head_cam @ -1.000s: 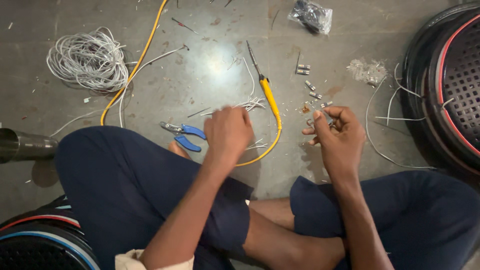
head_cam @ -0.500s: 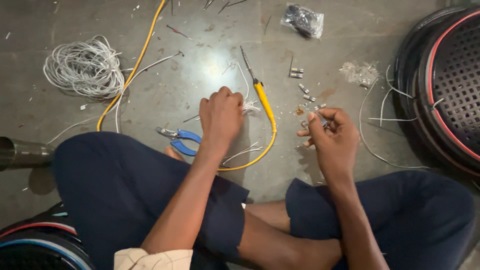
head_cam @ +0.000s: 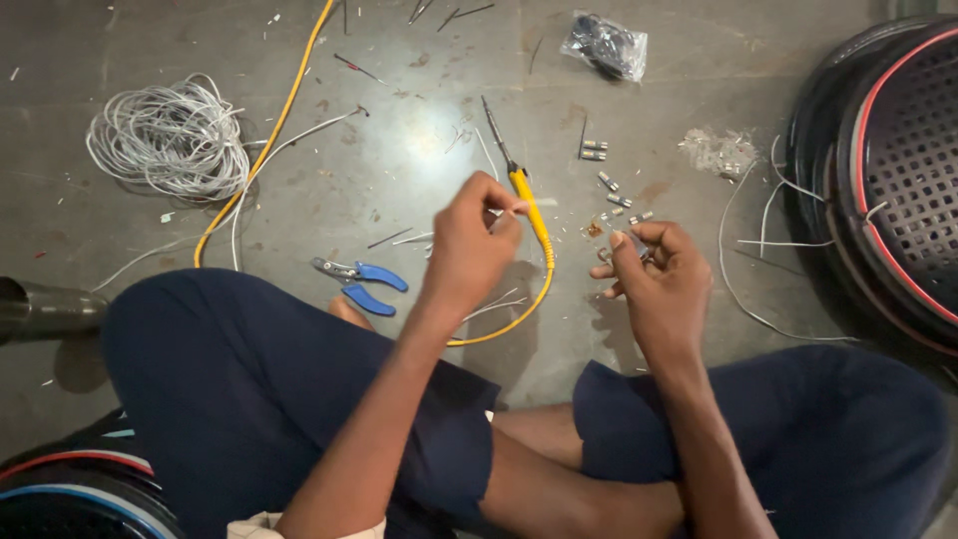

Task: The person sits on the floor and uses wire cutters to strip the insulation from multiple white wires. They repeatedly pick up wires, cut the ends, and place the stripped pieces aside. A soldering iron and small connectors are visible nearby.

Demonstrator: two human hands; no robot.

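I sit cross-legged on a grey concrete floor. My left hand (head_cam: 477, 245) is raised in front of me, its fingertips pinched on the end of a thin white wire, right beside the yellow handle of a soldering iron (head_cam: 529, 205) lying on the floor. To its right, my right hand (head_cam: 654, 274) is curled around a small metal connector held at its fingertips. Several more small metal connectors (head_cam: 611, 185) lie scattered on the floor just beyond the right hand.
Blue-handled pliers (head_cam: 361, 281) lie by my left knee. A coil of white wire (head_cam: 165, 135) and a yellow cable (head_cam: 269, 130) are far left. A plastic bag of dark parts (head_cam: 604, 45) lies at the top. Stacked black baskets (head_cam: 898, 170) stand at the right, a metal pipe (head_cam: 40, 309) at the left.
My left hand has lifted from near the pliers and moved up and right toward the soldering iron, pinching the thin wire. The right hand has stayed almost still.
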